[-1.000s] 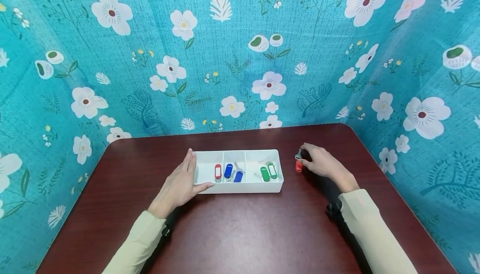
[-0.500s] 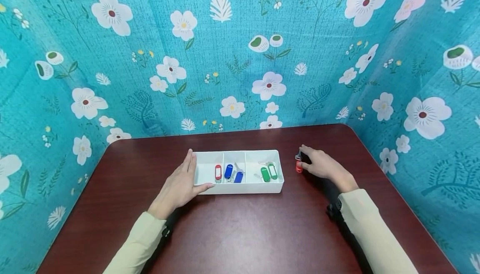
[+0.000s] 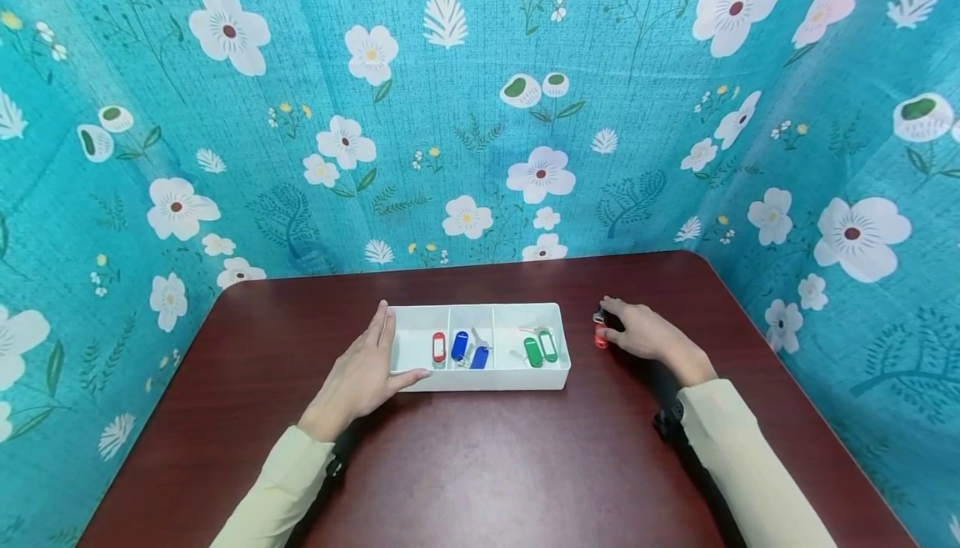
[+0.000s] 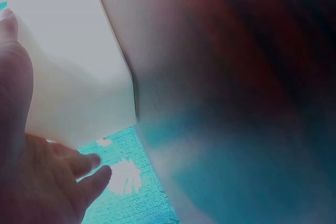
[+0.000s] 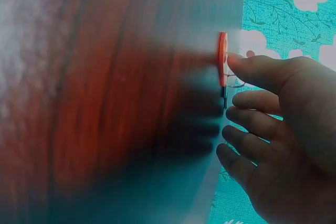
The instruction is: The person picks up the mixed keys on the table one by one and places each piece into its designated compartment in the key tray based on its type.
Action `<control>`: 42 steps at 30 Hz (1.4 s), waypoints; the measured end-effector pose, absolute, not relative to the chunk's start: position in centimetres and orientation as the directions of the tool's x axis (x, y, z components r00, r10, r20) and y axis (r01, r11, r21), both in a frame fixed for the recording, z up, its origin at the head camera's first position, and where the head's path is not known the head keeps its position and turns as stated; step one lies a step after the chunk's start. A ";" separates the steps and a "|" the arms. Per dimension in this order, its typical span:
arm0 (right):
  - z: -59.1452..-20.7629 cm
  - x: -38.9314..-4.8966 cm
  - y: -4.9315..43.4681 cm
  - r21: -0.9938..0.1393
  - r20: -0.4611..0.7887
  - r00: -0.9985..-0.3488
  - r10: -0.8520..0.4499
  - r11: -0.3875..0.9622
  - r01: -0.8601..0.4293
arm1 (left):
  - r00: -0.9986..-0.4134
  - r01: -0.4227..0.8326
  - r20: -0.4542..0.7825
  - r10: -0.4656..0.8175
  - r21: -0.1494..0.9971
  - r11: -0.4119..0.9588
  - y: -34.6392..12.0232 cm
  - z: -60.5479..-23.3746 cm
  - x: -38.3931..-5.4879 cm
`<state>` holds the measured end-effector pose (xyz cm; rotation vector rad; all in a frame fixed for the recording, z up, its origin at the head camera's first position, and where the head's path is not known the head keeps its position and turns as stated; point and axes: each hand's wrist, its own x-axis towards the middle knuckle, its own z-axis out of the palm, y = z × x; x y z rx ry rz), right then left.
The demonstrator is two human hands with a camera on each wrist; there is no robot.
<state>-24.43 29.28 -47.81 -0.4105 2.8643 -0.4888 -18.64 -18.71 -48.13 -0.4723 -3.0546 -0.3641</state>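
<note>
A white three-part tray (image 3: 480,379) stands on the table. My left hand (image 3: 360,369) rests at its left end, with straight fingers along the end wall and the thumb over the front wall. Inside lie a red key tag (image 3: 438,348) on the left, blue key tags (image 3: 459,345) with keys in the middle, and green key tags (image 3: 533,352) with keys on the right. Right of the tray, my right hand (image 3: 647,334) touches another red key tag (image 5: 222,59) on the table. Its thumb meets the tag, and the extended fingers reach over the ring and key, partly hiding them.
The dark red-brown table (image 3: 495,465) reaches back to a turquoise flowered cloth (image 3: 465,139), which hangs behind and along both sides. Black bands (image 3: 666,423) sit at both wrists, beside the pale sleeves.
My right thumb has shifted slightly on the red key tag, and the fingertips have come a little lower over its key. The left hand and tray stay put; the head view tilts slightly.
</note>
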 end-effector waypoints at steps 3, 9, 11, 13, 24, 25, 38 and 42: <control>-47.6 -24.5 29.3 -0.345 -0.142 -0.941 -0.309 0.906 -0.245 | -0.952 0.306 0.068 0.299 0.215 0.927 -18.7 -48.1 -18.7; -47.7 -24.6 29.1 -0.349 -0.134 -0.941 -0.311 0.903 -0.249 | -0.949 0.314 0.077 0.305 0.199 0.928 -18.7 -48.1 -18.7; -47.8 -24.7 29.1 -0.352 -0.135 -0.940 -0.313 0.902 -0.250 | -0.950 0.313 0.076 0.304 0.195 0.930 -18.7 -48.1 -18.7; -47.9 -24.7 29.0 -0.355 -0.136 -0.940 -0.312 0.901 -0.248 | -0.950 0.312 0.077 0.303 0.191 0.931 -18.7 -48.1 -18.7; -47.9 -24.6 28.8 -0.353 -0.149 -0.944 -0.296 0.907 -0.229 | -0.950 0.311 0.091 0.299 0.197 0.930 -18.7 -48.1 -18.6; -48.0 -24.6 28.8 -0.353 -0.150 -0.944 -0.294 0.908 -0.227 | -0.950 0.312 0.093 0.299 0.200 0.929 -18.7 -48.1 -18.5; -47.9 -24.5 28.8 -0.343 -0.180 -0.945 -0.272 0.918 -0.199 | -0.947 0.320 0.091 0.308 0.194 0.927 -18.7 -48.2 -18.5; -48.0 -24.6 28.9 -0.344 -0.172 -0.946 -0.276 0.916 -0.205 | -0.948 0.319 0.089 0.307 0.195 0.928 -18.7 -48.2 -18.6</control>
